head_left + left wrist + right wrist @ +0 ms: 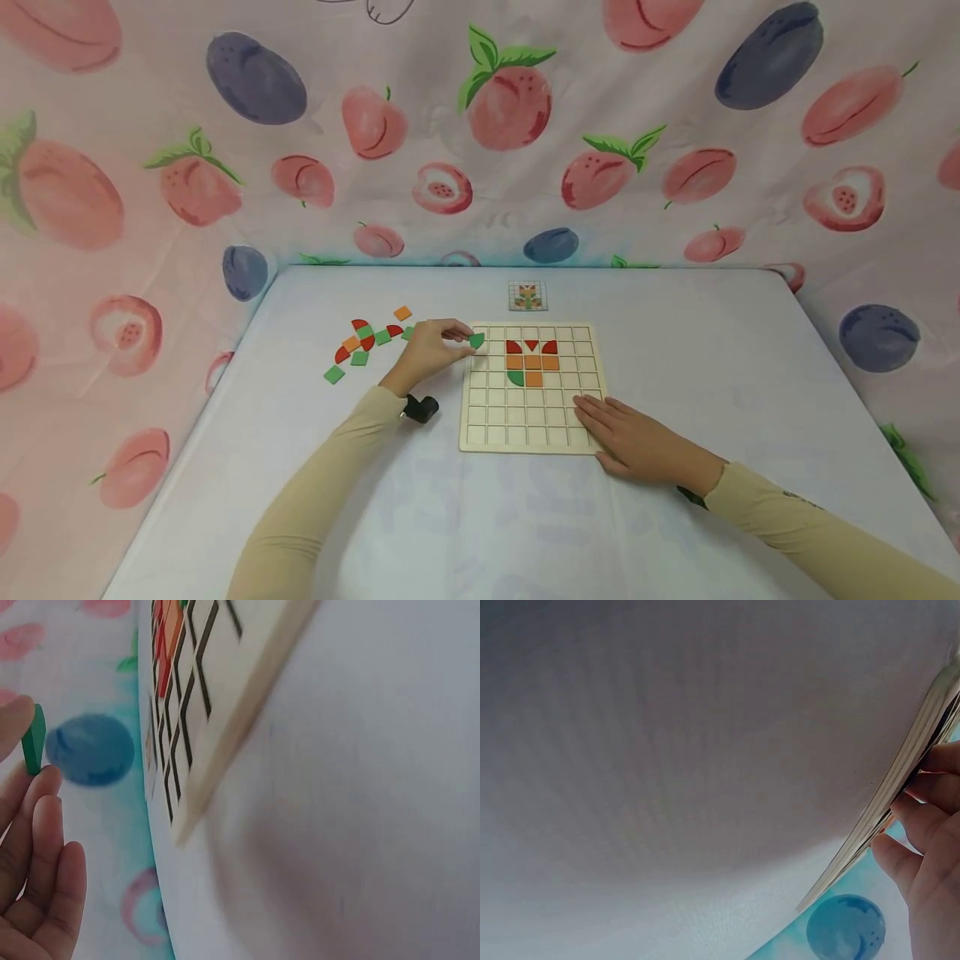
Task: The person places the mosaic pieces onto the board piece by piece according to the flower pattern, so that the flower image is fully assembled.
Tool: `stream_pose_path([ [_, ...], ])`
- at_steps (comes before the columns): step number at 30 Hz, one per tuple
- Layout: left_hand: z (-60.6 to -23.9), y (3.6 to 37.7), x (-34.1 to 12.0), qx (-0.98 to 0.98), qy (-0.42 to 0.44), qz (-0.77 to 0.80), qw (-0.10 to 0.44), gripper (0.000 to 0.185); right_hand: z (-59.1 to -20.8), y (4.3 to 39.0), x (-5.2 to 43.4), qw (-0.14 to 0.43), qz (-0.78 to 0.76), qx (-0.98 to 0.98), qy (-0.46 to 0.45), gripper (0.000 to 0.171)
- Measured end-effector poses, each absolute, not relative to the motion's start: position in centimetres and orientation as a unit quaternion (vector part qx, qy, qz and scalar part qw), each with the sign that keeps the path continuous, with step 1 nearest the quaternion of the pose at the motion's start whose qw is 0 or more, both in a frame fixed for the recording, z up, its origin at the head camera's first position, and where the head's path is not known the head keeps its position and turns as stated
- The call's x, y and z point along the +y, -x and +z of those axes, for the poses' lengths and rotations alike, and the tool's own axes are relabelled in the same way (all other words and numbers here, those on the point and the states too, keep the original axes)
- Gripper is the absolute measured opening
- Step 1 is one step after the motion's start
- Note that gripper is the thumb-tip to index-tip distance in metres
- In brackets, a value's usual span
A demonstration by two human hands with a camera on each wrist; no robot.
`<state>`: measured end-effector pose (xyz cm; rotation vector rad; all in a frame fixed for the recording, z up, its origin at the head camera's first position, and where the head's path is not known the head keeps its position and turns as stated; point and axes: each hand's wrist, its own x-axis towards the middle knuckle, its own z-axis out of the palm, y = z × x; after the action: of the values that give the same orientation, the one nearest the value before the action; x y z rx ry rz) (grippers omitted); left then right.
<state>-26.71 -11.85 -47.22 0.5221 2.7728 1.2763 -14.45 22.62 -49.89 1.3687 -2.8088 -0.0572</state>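
A pale blue table (712, 350) stands in a nook draped with cloth (480, 125) printed with peaches and plums, and on it lie a wooden grid board (525, 417), a small pattern card (527, 295) just beyond the board, and a scatter of loose tiles (363, 342) in red, green and orange to the board's left. The left hand (429, 350) pinches a green tile (476, 340) between thumb and fingertips, just over the board's upper left corner, the other fingers loosely curled. The right hand (637, 442) rests with fingers straight and together, touching the board's near right corner, while a few red, orange and green tiles (532, 360) sit in the upper squares.
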Motion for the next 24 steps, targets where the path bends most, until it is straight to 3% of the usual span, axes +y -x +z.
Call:
stream_pose_path([
  [13,-48.3,25.2,-6.9,0.867,-0.22,0.438,0.096,0.019,-49.9,14.5,22.7,0.009,-0.028,-0.899,-0.436,0.062],
  [24,-48.5,25.0,-4.5,0.868,-0.257,0.407,0.127,0.022,-49.8,14.5,22.6,-0.002,-0.029,-0.9,-0.435,0.063],
])
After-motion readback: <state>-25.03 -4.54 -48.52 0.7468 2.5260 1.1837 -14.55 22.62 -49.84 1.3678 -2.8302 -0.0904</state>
